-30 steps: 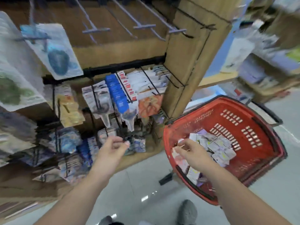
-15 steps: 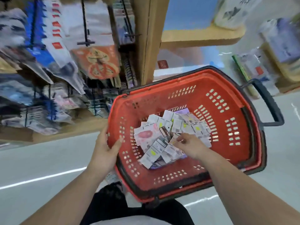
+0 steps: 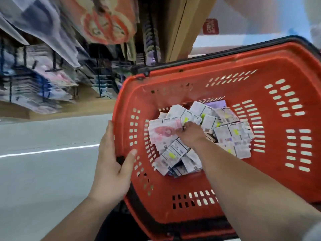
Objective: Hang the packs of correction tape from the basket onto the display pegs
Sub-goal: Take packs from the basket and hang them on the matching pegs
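Holding basket [image 3: 225, 72]: left hand [image 3: 111, 164] grip clamped on its rim | right hand [image 3: 190, 136] grip pinching pink pack [image 3: 163, 131]

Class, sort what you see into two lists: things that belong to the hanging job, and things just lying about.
Job: red basket, packs of correction tape, right hand gripping some, left hand holding the basket rim, display pegs.
Lying about: orange-printed pack, wooden post, floor.

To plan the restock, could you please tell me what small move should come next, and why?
The right hand curls on the packs in the basket while the left hand grips its rim; probably lift one pack clear next.
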The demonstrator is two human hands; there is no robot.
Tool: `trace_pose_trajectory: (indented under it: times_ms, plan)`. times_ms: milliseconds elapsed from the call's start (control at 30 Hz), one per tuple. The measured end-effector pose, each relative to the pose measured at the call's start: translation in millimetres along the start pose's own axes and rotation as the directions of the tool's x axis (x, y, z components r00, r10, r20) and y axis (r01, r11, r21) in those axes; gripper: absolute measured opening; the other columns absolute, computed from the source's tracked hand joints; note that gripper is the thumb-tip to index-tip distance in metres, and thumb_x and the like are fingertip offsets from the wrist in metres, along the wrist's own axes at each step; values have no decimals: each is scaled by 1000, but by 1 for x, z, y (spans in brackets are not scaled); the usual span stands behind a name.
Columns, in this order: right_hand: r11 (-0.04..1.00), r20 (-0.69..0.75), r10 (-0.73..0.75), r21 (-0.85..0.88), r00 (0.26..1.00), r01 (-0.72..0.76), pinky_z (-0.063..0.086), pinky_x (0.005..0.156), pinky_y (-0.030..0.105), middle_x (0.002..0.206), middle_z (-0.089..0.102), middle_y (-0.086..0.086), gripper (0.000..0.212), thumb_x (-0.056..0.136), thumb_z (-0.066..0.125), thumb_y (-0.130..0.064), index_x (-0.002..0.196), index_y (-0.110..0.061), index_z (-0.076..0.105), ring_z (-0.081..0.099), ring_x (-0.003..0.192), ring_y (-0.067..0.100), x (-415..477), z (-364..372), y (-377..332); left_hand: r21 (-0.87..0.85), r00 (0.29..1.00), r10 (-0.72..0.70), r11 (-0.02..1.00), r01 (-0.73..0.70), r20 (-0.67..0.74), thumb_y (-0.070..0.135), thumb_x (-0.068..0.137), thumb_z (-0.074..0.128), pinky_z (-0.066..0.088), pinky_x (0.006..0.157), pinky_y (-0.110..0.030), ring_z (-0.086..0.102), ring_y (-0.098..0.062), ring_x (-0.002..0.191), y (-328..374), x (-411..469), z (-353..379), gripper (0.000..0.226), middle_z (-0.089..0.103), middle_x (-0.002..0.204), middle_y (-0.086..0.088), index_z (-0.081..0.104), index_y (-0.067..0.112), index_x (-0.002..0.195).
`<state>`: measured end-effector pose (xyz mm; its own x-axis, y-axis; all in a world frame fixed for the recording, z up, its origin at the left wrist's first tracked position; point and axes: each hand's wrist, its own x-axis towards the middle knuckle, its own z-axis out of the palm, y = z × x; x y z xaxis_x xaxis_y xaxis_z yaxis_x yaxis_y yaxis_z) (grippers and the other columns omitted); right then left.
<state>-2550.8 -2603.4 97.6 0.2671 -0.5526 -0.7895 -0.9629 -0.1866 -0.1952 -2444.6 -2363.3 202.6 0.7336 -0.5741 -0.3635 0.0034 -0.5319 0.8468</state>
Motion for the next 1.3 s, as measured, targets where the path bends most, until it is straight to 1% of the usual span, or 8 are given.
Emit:
trace_pose_trajectory:
  times_ms: [200, 367, 600, 733, 1000, 1100, 1200, 1300]
  plan:
    - [960, -61, 173, 233, 983, -154, 42, 73, 29, 110, 68, 12, 53, 84, 73, -42, 121, -7, 59, 66, 101, 31, 13, 16, -11, 20, 1000, -23, 1000, 23, -3, 46, 94, 61, 38, 122, -51, 33, -6, 153, -4, -2, 1, 86, 30, 164, 22, 8, 56, 161]
    - [943, -176, 118, 330, 977, -55, 50, 84, 32, 113, 72, 13, 33, 96, 64, -25, 126, -12, 60, 67, 109, 33, -1, 5, -11, 55, 1000, -9, 998, 8, 24, 43, 96, 64, 40, 119, -53, 38, -13, 151, -2, 1, -2, 87, 37, 163, 11, 10, 45, 165]
    - [978, -83, 53, 204, 995, -35, 52, 87, 31, 121, 70, 13, 39, 93, 68, -27, 127, -8, 61, 67, 111, 31, -4, -5, 2, 99, 998, -68, 993, 67, 12, 54, 93, 66, 45, 115, -56, 44, -17, 148, 9, 1, -1, 89, 41, 161, 8, 11, 51, 163]
    - [992, 21, 7, 127, 1000, -9, 48, 77, 27, 108, 72, 10, 39, 93, 69, -41, 116, -9, 68, 63, 90, 26, 5, 1, 6, 112, 996, -89, 990, 91, -24, 58, 88, 66, 48, 112, -56, 48, -18, 145, 8, 0, 2, 92, 44, 159, 9, 11, 53, 162]
    - [967, -104, -155, 186, 982, 172, 54, 90, 35, 118, 73, 10, 23, 99, 58, -18, 117, -14, 71, 68, 108, 32, 8, 1, 3, 277, 995, -73, 957, 89, -68, 45, 93, 69, 40, 118, -49, 37, -5, 144, 15, -5, 6, 93, 38, 160, 4, 11, 41, 166]
    - [898, -139, -248, 337, 959, 281, 53, 79, 36, 103, 74, 10, 11, 99, 60, -14, 105, -11, 68, 68, 94, 29, -4, -16, 10, 541, 972, 170, 839, -58, -160, 46, 96, 68, 35, 119, -51, 37, -26, 144, 29, -8, 8, 82, 39, 158, -15, 30, 16, 162]
    - [823, -91, -346, 449, 934, 349, 39, 55, 27, 78, 66, 6, 10, 99, 62, -11, 90, -16, 63, 53, 54, 11, -31, -44, 22, 614, 876, 468, 727, -308, -116, 40, 88, 70, 37, 113, -50, 47, -38, 133, 51, -8, 24, 71, 53, 143, -24, 50, 3, 145]
    - [786, 48, -439, 504, 897, 358, 44, 58, 32, 75, 65, 16, 8, 98, 64, -13, 91, -15, 64, 51, 61, 20, -62, -68, 35, 561, 909, 412, 738, -374, 64, 46, 88, 73, 41, 107, -43, 55, -29, 125, 72, -1, 54, 63, 60, 136, -9, 60, 11, 139]
